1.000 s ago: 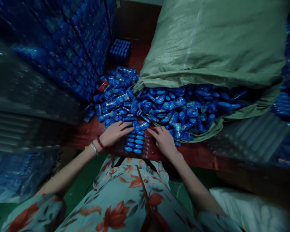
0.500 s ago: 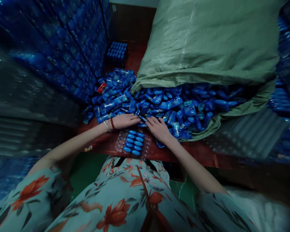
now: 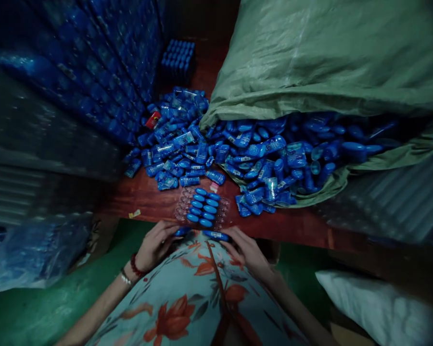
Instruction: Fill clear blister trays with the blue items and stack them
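Note:
My left hand (image 3: 159, 244), with a red bead bracelet at the wrist, is closed on a small blue bottle (image 3: 182, 232) at the table's front edge. Opposite it, my right hand (image 3: 246, 247) grips another blue bottle (image 3: 216, 235), which lies sideways close to my body. Just beyond both hands sits a clear plastic tray (image 3: 222, 211) with two columns of glossy blue bottles (image 3: 210, 209) in its middle. Behind the tray spreads a loose pile of blue bottles (image 3: 173, 144), some with printed labels showing.
A large green sack (image 3: 310, 62) lies open at the right, with bottles spilling out. Wrapped stacks of blue bottles (image 3: 108, 62) rise at the left. A block of upright bottles (image 3: 178, 57) stands at the back. A red packet (image 3: 153, 120) lies on the pile.
Both hands have come back from the pile toward my body, past the tray, each now with a blue bottle. The bottles in the tray look the same.

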Demonstrator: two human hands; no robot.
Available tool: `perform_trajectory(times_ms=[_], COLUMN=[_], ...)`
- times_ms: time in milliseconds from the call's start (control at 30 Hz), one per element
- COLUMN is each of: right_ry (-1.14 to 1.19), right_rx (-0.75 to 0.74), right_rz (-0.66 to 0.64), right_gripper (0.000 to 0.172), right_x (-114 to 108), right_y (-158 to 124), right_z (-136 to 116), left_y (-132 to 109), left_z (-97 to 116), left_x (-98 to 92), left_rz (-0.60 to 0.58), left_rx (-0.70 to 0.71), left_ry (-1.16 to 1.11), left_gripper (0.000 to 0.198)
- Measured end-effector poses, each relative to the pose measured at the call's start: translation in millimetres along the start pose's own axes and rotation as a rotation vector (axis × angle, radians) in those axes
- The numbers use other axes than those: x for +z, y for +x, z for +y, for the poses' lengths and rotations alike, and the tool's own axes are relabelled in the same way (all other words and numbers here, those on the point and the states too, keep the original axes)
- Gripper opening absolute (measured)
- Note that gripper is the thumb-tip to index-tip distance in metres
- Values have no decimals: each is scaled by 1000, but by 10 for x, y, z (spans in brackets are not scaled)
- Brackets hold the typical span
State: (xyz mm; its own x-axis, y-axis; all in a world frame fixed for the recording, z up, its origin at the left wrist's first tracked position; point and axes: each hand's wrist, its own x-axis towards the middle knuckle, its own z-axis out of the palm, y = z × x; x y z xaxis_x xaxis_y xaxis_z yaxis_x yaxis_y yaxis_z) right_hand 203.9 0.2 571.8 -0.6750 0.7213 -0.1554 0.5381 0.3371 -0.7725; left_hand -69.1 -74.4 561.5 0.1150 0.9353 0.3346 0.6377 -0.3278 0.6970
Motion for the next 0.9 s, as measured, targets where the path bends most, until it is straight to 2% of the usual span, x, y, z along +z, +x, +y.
perform_trajectory(times_ms=[100,200,267,400,500,633,733,900], right_ry=[-323,-637,-742,-864,-912,-924,-958,-971], right_rx=[-131,-238,-264,-242,-300,-375,-412,-431], right_rz=[19,-2,23,37,-10,-73,-134,-221], right_gripper=[26,25,24,23,22,16,15,16], right_x=[135,172,184,199,200,193,186,211], right_y=[140,213,224,277,374,487,527,612], right_z=[12,-20,-83,-314,-458,-476,-452,-474], left_y=[63,162,216,289,284,188,123,133], left_z=[-119,-180,-165,-83,-69,-136,-185,-215], left_x=[146,177,172,198,239,278,331,462], left_rz=[-102,-159,-214,-291,-218,-60,-28,-5], left_rx=[166,319,380,401,400,332,286,288], left_ry=[124,259,323,410,458,459,369,183], left_gripper=[27,28,28,25,23,26,33,43])
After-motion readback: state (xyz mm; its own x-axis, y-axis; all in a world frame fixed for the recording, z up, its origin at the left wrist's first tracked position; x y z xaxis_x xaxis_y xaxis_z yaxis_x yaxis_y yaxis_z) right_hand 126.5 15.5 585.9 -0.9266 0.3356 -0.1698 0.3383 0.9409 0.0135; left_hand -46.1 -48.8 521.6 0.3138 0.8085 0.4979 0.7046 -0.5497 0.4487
